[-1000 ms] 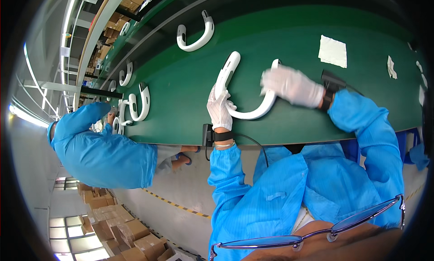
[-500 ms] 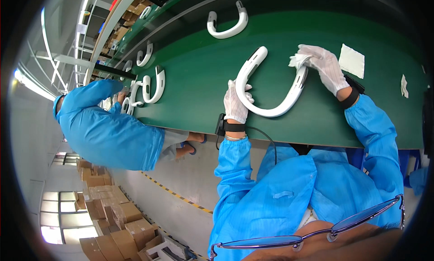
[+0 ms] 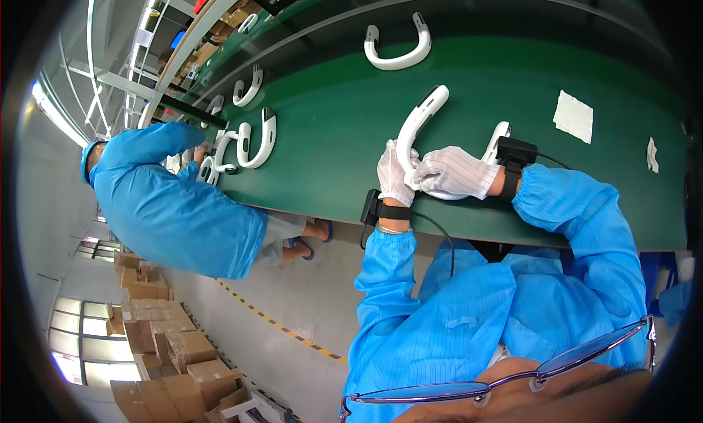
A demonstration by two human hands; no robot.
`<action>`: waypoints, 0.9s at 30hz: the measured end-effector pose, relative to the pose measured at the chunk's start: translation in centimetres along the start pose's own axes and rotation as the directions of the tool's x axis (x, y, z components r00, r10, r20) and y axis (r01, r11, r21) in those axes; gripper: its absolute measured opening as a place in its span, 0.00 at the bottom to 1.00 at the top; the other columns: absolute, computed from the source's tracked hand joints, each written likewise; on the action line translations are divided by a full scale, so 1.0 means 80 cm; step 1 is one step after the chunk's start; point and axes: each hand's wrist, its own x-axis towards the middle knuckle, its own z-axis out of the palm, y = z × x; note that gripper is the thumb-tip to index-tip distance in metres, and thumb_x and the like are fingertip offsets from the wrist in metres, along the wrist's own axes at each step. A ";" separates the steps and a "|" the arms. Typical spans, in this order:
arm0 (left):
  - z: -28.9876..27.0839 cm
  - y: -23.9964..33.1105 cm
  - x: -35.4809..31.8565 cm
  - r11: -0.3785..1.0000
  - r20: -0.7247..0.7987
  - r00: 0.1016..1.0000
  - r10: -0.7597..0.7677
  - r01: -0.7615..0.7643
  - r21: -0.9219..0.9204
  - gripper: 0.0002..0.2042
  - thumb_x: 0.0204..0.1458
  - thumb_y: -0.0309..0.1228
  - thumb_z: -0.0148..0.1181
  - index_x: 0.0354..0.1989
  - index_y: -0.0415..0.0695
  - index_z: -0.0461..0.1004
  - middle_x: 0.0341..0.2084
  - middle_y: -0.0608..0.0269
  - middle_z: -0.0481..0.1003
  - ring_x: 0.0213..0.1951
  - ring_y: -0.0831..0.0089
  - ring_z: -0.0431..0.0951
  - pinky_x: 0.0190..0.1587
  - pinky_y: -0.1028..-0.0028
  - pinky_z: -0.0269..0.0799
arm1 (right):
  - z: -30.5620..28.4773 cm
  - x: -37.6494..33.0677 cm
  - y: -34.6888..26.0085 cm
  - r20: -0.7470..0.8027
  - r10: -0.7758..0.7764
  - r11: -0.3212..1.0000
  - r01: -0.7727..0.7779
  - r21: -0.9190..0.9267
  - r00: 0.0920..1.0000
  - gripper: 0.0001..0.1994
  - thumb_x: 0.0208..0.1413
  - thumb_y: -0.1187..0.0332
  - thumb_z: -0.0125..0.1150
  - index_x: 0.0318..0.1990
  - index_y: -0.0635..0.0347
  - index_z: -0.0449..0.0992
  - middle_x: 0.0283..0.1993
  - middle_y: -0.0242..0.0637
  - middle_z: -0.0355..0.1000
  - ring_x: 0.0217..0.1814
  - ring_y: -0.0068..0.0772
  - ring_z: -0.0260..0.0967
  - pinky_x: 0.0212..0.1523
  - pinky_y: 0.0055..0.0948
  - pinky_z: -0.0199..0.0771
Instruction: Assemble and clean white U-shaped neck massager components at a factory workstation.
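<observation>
2 gloved hands (image 3: pixel 394 175) (image 3: pixel 460 172) on white U-shaped device (image 3: pixel 420 123), green tabletop (image 3: pixel 329 159)

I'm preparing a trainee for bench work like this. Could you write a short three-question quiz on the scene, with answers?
1. True or false: the left hand and the right hand are close together at the curved white device.
2. Where does the square white sheet lie?
A) Left of both hands
B) On the green table, right of both hands
C) On the floor
3. Fill in: the coat on the co-worker at the left of the picture is ____.

Key: 1 true; 2 B; 3 blue.
</observation>
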 end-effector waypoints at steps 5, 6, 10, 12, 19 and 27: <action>0.020 -0.001 -0.013 0.997 -0.122 0.990 0.065 -0.070 -0.039 0.22 0.69 0.48 0.42 0.42 0.39 0.74 0.23 0.63 0.75 0.24 0.76 0.75 0.24 0.77 0.70 | 0.016 0.028 0.009 -0.069 0.085 0.994 -0.080 0.076 0.994 0.07 0.50 0.65 0.65 0.36 0.56 0.81 0.32 0.39 0.75 0.35 0.45 0.74 0.37 0.40 0.75; 0.022 -0.002 -0.016 0.995 -0.135 0.987 0.085 -0.091 -0.042 0.23 0.69 0.49 0.42 0.41 0.40 0.74 0.22 0.66 0.73 0.22 0.77 0.73 0.22 0.78 0.69 | 0.013 0.039 -0.002 -0.058 0.242 0.959 -0.230 0.164 0.969 0.08 0.49 0.64 0.64 0.33 0.59 0.81 0.34 0.42 0.77 0.37 0.47 0.75 0.43 0.41 0.74; 0.029 0.008 -0.025 1.000 -0.014 1.000 -0.010 0.010 -0.004 0.17 0.66 0.44 0.50 0.46 0.40 0.72 0.21 0.69 0.68 0.19 0.78 0.69 0.21 0.78 0.68 | 0.018 0.078 0.052 -0.297 0.264 0.964 -0.254 0.074 0.918 0.07 0.52 0.69 0.58 0.32 0.61 0.80 0.35 0.47 0.77 0.39 0.48 0.76 0.45 0.40 0.75; 0.024 0.012 -0.026 0.998 0.027 1.000 0.007 -0.009 0.070 0.14 0.64 0.39 0.54 0.46 0.40 0.71 0.21 0.69 0.67 0.18 0.78 0.69 0.21 0.78 0.68 | 0.004 0.094 0.078 -0.388 0.165 0.978 -0.201 -0.054 0.907 0.06 0.52 0.73 0.56 0.33 0.62 0.79 0.35 0.46 0.77 0.37 0.44 0.76 0.43 0.37 0.75; 0.010 0.013 -0.026 0.991 0.131 0.987 -0.097 0.108 -0.082 0.13 0.55 0.22 0.57 0.47 0.35 0.67 0.27 0.62 0.68 0.22 0.76 0.69 0.23 0.77 0.69 | -0.118 0.073 0.140 -0.272 0.658 0.571 -0.229 0.788 0.702 0.03 0.55 0.76 0.63 0.35 0.68 0.78 0.31 0.35 0.74 0.32 0.26 0.73 0.35 0.24 0.73; 0.022 0.026 -0.028 0.601 0.527 0.796 -0.296 0.584 -0.545 0.17 0.51 0.15 0.49 0.51 0.31 0.62 0.36 0.52 0.69 0.27 0.70 0.68 0.29 0.73 0.70 | -0.102 0.025 0.033 -0.417 0.014 0.996 0.024 0.087 0.909 0.09 0.53 0.70 0.68 0.42 0.57 0.81 0.39 0.35 0.77 0.43 0.37 0.75 0.46 0.32 0.76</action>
